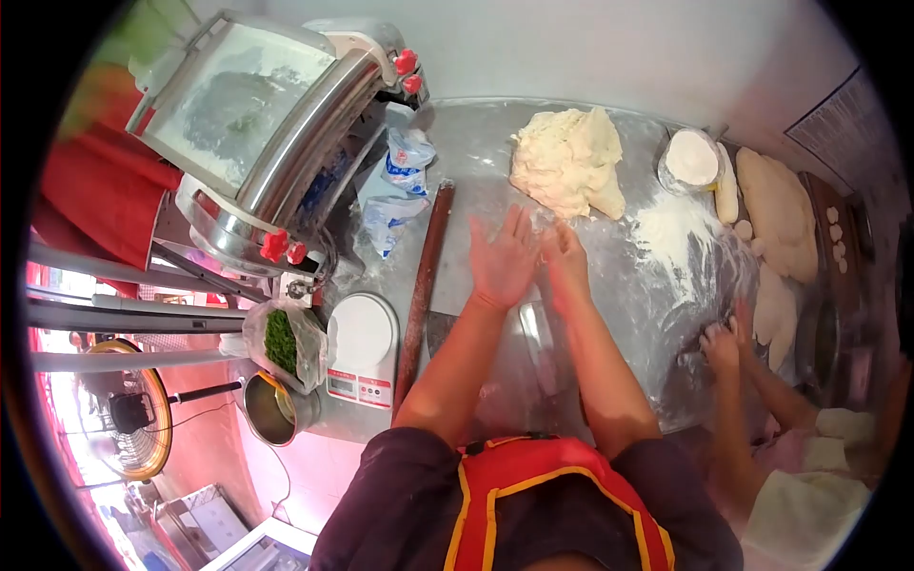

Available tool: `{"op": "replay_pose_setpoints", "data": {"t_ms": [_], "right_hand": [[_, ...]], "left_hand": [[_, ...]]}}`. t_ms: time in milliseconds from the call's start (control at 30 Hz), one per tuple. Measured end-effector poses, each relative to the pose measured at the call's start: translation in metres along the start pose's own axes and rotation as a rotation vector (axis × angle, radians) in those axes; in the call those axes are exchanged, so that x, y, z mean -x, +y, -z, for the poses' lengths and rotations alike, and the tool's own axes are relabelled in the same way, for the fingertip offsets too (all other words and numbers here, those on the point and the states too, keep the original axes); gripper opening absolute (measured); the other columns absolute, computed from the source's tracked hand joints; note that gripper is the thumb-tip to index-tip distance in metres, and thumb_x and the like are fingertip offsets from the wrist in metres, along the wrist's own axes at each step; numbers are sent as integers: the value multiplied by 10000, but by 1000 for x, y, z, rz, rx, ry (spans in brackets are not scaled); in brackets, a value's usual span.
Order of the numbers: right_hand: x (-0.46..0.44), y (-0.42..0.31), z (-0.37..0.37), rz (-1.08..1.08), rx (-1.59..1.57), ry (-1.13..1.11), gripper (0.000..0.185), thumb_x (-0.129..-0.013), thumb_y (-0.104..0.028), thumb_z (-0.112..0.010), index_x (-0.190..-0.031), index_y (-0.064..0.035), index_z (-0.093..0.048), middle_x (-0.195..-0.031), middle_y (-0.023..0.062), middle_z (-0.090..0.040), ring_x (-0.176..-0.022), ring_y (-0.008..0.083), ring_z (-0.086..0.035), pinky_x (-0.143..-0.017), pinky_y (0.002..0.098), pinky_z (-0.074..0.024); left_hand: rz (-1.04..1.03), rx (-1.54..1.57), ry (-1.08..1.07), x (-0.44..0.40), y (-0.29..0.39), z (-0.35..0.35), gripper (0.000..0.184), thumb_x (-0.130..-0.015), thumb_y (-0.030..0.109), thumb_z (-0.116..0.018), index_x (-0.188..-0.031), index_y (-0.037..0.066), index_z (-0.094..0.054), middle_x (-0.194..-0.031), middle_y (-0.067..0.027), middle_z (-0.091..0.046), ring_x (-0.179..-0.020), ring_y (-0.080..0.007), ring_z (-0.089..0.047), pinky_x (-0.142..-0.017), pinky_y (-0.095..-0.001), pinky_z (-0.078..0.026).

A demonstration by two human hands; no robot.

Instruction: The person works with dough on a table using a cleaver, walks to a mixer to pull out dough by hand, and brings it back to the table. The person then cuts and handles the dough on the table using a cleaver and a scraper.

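from here the dough mound (566,160) looks heavy, soft, clingy; best scooped under both sides; left hand (505,262) spread, right hand (566,262) curled, whether pinching i can't tell.

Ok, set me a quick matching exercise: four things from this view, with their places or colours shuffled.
1. Dough lump
2. Long rod
3. Scale
4. Chopped greens

A. White, with a red-marked panel
B. Inside a clear plastic bag
C. Just beyond the right hand
D. Reddish-brown

Pairs: 1-C, 2-D, 3-A, 4-B
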State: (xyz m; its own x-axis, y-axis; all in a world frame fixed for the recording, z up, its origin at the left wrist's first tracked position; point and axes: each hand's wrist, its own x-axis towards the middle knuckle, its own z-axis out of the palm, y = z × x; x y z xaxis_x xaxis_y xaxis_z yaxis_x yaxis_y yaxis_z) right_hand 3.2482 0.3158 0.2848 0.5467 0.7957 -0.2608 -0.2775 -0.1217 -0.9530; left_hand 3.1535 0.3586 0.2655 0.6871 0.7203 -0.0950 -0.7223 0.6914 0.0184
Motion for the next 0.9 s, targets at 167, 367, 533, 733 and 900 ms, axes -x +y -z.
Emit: {"op": "replay_pose_setpoints", "data": {"t_ms": [167, 367, 533, 733, 900], "right_hand": [[13, 6, 7, 378, 502, -399, 260, -847, -222, -671, -1028, -34, -660, -1449, 166, -394, -1428, 370, -141, -1106, 459, -223], [13, -2, 1, 275, 481, -298, 201, -843, -221, -674, -841, -22, -656, -1246, 123, -541, -1307, 333, -302, -1034, 430, -283], [3, 6, 1, 268, 440, -207, 210, -841, -207, -671, -782, -9, -630, -1083, 89, -570, -1120, 264, -393, -911, 390, -336], [-14, 18, 2, 302, 517, -137, 252, -840, -182, -662, -695, 10, -588, -859, 41, -597, -841, 164, -499, -726, 332, -399], [-17, 8, 0, 92, 180, -164, 329, -884, -209, -621, -619, -20, -570, -701, 19, -575, -616, 91, -502, -560, 265, -407]], "left_hand": [[182, -93, 125, 2, -7, 3, 686, -905, 664, -385, -1291, 104, -471, -1374, -82, -426, -1267, -255, -404, -1068, -411, -320], [274, 90, -68, -8, -16, 38, 618, -919, 650, -374, -1168, 101, -512, -1222, -66, -504, -1180, -239, -458, -994, -395, -395], [304, 148, -88, -12, -18, 27, 587, -931, 636, -356, -1110, 102, -521, -1160, -76, -530, -1103, -240, -507, -944, -374, -429], [208, -196, 105, -11, -24, 16, 583, -955, 618, -288, -1096, 105, -523, -1059, -67, -570, -983, -218, -551, -851, -356, -465], [231, -148, 115, -2, -36, 14, 588, -962, 606, -281, -1153, 105, -524, -1077, -61, -577, -969, -200, -560, -826, -343, -476]]}}
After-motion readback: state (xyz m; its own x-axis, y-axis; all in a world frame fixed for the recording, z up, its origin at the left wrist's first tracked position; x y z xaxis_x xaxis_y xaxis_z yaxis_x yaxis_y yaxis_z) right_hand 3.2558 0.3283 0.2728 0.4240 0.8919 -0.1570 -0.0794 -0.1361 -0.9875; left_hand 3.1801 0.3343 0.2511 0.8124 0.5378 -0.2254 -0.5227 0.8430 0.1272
